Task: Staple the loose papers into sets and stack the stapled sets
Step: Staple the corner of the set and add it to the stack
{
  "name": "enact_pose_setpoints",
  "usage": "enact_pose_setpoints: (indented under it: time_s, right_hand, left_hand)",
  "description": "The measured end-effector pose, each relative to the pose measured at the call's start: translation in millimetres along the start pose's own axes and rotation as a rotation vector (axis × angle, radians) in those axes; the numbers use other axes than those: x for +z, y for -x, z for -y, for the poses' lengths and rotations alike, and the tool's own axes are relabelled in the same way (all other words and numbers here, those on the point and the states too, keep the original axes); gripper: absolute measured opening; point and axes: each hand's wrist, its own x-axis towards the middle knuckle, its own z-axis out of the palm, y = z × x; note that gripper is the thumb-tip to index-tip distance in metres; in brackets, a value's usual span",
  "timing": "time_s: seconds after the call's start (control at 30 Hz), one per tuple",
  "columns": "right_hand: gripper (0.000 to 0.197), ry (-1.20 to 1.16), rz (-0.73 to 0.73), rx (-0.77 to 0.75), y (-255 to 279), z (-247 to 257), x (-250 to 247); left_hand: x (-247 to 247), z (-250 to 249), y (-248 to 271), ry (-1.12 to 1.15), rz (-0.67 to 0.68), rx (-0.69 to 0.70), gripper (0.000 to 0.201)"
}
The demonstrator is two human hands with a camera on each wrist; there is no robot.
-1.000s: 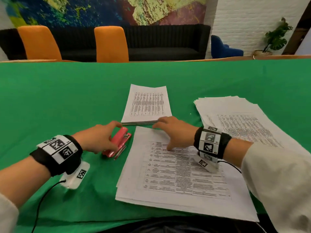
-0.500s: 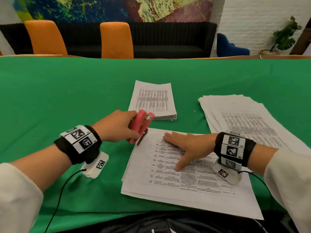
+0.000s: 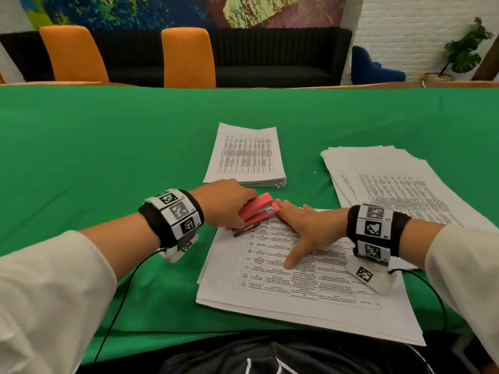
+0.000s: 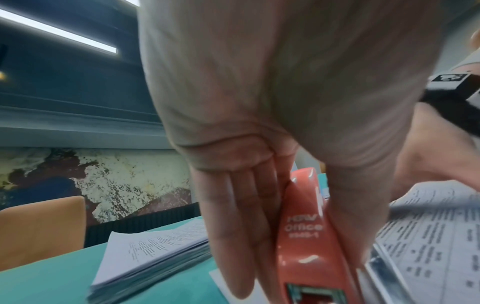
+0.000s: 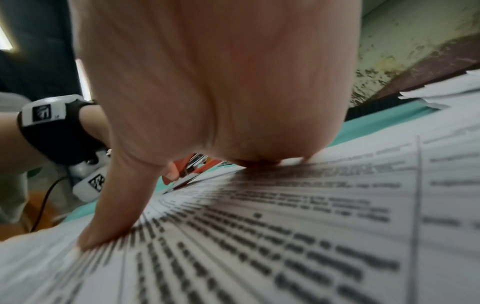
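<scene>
My left hand (image 3: 226, 205) grips a pink stapler (image 3: 258, 210), its mouth over the top left corner of the near set of papers (image 3: 297, 287). In the left wrist view the fingers (image 4: 241, 236) and thumb clasp the stapler (image 4: 303, 246) from both sides. My right hand (image 3: 305, 225) lies flat on that set with fingers spread, pressing it down; the right wrist view shows the thumb (image 5: 114, 205) on the printed sheet (image 5: 285, 246). A neat stack of sets (image 3: 247, 157) lies beyond the stapler. A loose pile of papers (image 3: 399, 184) sits to the right.
A green cloth (image 3: 94, 157) covers the table. Two orange chairs (image 3: 186, 58) and a black sofa (image 3: 270, 55) stand past the far edge. Cables (image 3: 118, 306) run from both wristbands toward me.
My left hand lifted the stapler off the cloth and brought it right, onto the near set's top left corner. My right hand slid back and flattened on the sheet.
</scene>
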Motion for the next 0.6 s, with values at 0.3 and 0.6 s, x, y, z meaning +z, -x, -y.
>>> enact_pose_setpoints:
  time_s: [0.3,0.6]
  right_hand:
    - [0.145,-0.093,0.005,0.0,2,-7,-1]
    - [0.141,-0.116,0.048,0.027,6,-6,-4]
  left_hand:
    - [3,-11,-2,-0.135,0.008,0.016,0.031]
    - [-1,12,16,-0.209,0.225,-0.114,0.024]
